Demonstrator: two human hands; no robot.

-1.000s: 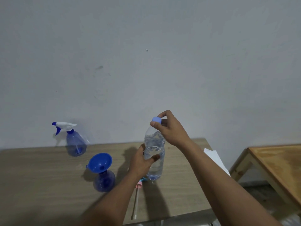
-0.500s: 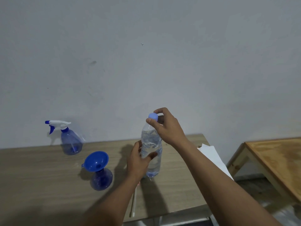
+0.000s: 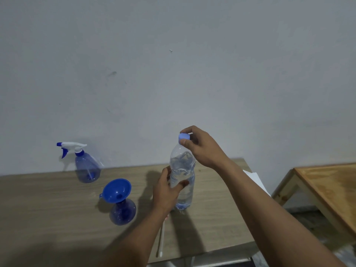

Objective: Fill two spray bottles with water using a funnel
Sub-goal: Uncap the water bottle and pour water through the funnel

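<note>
A clear plastic water bottle stands upright on the wooden table. My left hand grips its body. My right hand pinches its light blue cap at the top. To the left stands a blue spray bottle without its head, with a blue funnel sitting in its neck. Farther back left, by the wall, a second blue spray bottle wears its white and blue trigger head.
A thin white dip tube lies on the table under my left forearm, its upper end hidden. White paper pokes out past the table's right edge. A second, orange-brown wooden table stands to the right across a gap.
My right-hand fingers have shifted around the cap. The bottle stays upright in my left hand. The spray bottles and funnel have not moved on the table.
</note>
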